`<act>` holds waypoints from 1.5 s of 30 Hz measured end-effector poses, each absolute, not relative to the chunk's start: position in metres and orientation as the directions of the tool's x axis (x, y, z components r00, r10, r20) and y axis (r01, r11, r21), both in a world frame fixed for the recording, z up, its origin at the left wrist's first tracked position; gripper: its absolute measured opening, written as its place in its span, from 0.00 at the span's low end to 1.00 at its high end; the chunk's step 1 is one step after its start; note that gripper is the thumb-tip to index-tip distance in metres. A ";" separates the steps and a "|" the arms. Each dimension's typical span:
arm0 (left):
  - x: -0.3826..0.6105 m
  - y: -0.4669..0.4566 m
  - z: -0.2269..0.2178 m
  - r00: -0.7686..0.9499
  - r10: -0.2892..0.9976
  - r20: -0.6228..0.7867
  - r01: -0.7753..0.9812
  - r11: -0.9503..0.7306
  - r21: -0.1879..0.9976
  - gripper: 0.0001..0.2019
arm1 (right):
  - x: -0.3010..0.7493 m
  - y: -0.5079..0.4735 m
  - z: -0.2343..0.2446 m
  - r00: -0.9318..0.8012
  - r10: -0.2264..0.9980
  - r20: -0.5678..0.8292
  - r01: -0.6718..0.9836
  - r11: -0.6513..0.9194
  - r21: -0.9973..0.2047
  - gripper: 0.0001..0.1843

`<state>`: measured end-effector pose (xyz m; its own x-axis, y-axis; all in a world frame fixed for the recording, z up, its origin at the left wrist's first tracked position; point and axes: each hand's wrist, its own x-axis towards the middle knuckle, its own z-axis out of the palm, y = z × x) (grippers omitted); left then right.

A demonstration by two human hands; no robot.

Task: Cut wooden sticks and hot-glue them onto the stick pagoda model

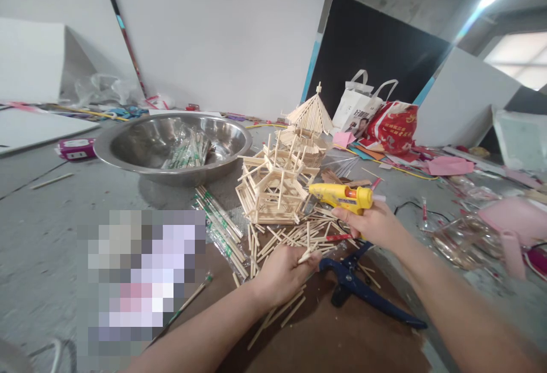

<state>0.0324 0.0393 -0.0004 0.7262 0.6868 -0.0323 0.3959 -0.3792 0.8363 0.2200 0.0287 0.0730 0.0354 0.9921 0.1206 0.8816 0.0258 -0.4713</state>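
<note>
My right hand (374, 224) is wrapped round the handle of a yellow hot glue gun (335, 193), its nozzle pointing left at the side of a small pavilion model (276, 196) built from wooden sticks. Whether the nozzle touches the model, I cannot tell. Lower down, my left hand (284, 275) pinches a short wooden stick (308, 242) that seems to lie with others by the fingertips. Loose cut sticks (277, 240) are heaped between my hands and the model. Just right of my left hand lies a blue-handled cutter (363, 290).
A wide steel basin (123, 165) at left holds wrapped chopsticks (188, 154). More wrapped chopsticks (220, 219) lie beside the heap on a brown board (354, 344). A pointed stick roof (314, 111) rises behind the model. Bags (391, 128) and pink paper scraps (448, 165) litter the right.
</note>
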 end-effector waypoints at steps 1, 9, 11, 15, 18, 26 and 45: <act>0.032 0.039 0.001 0.726 0.687 -0.030 0.393 -0.379 0.838 0.26 | 0.220 0.028 0.073 0.030 0.992 0.120 0.879 0.031 -0.477 0.19; 0.033 0.039 0.004 0.722 0.691 -0.009 0.378 -0.384 0.842 0.24 | 0.222 0.023 0.072 0.051 0.992 0.113 0.873 0.010 -0.487 0.19; 0.033 0.039 0.003 0.723 0.691 -0.005 0.380 -0.391 0.839 0.24 | 0.224 0.022 0.071 0.064 0.994 0.093 0.867 -0.009 -0.498 0.20; 0.033 0.039 0.003 0.718 0.696 -0.001 0.381 -0.392 0.837 0.23 | 0.225 0.020 0.070 0.085 0.995 0.059 0.869 -0.045 -0.492 0.21; 0.033 0.039 0.004 0.719 0.695 0.000 0.378 -0.392 0.839 0.23 | 0.226 0.019 0.070 0.103 0.994 0.046 0.872 -0.068 -0.485 0.21; 0.033 0.039 0.004 0.719 0.695 -0.001 0.382 -0.394 0.836 0.23 | 0.229 0.015 0.068 0.085 0.995 0.059 0.879 -0.047 -0.474 0.22; 0.032 0.039 0.007 0.717 0.697 -0.019 0.397 -0.385 0.833 0.23 | 0.230 0.012 0.069 0.073 0.996 0.056 0.867 -0.035 -0.496 0.23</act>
